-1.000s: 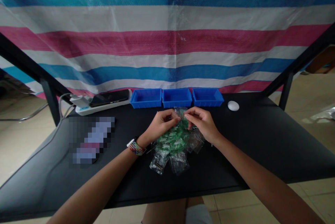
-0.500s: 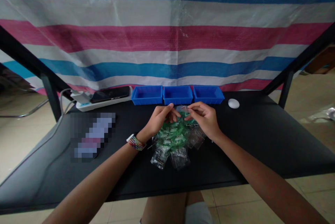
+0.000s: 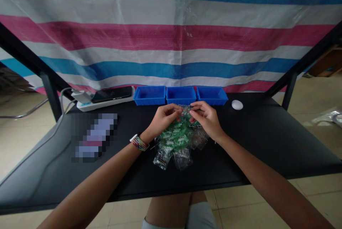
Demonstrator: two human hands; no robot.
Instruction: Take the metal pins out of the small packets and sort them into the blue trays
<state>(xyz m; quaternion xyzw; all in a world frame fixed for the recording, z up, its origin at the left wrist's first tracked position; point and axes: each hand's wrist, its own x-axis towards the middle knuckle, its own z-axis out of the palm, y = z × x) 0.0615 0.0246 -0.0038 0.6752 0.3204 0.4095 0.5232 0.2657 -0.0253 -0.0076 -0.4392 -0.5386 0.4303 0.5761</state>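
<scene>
Between my two hands is a small clear plastic bag, held up over the far end of a pile. My left hand pinches its left side, thumb and fingers together. On the other side my right hand grips the bag between thumb and forefinger. Below lies a heap of green pieces with clear wrapping, their exact kind too small to make out. Several clear bags with small thin parts inside stick out at the heap's near edge. More bags lie under my right wrist.
Three blue bins stand in a row behind the pile. A white power strip with a black phone on it is at the back left. A white oval object lies right. A blurred-out item is on the black table.
My left fingers have closed in from above onto the bag's left side. The bag now stretches between both hands. The view has shifted slightly.
</scene>
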